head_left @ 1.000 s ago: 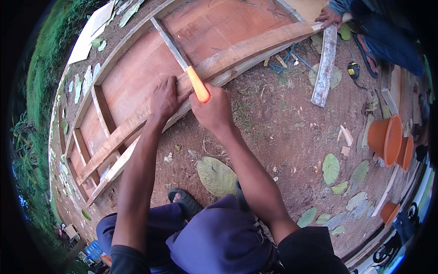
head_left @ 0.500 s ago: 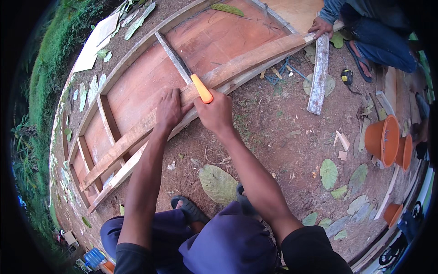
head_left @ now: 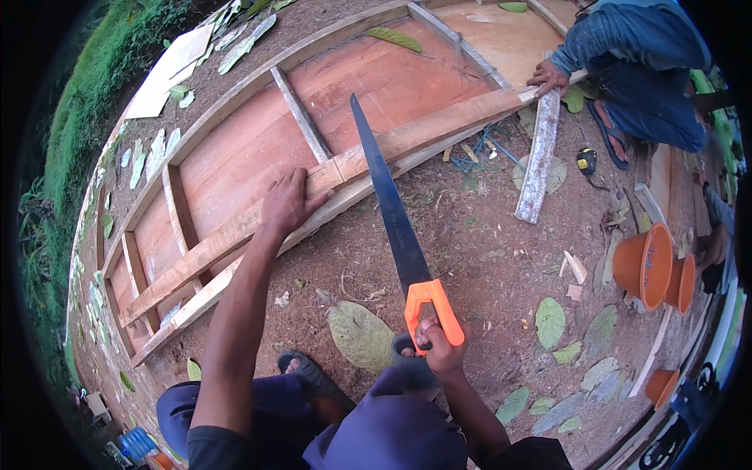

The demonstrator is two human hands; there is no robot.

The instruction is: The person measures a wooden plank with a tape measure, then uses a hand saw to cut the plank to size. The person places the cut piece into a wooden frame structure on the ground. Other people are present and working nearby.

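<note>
An orange-handled hand saw is in my right hand, the fingers closed round its handle in front of my knees. Its dark blade points away from me, the tip over the reddish wooden panel. My left hand is closed over a long wooden beam that lies along the near side of the framed panel, thumb toward the right. A thin dark line crosses the beam just right of that hand. At the beam's far right end, another person's hand holds a bark-covered wood strip.
The other person crouches at the upper right. A tape measure, orange buckets, wood scraps and large leaves lie on the dirt. White sheets are at the upper left, beside grass.
My right hand has drawn the saw off the beam, back and down toward my knees, bringing its blade into full view. My left hand stays on the beam. The bark-covered strip has tilted slightly.
</note>
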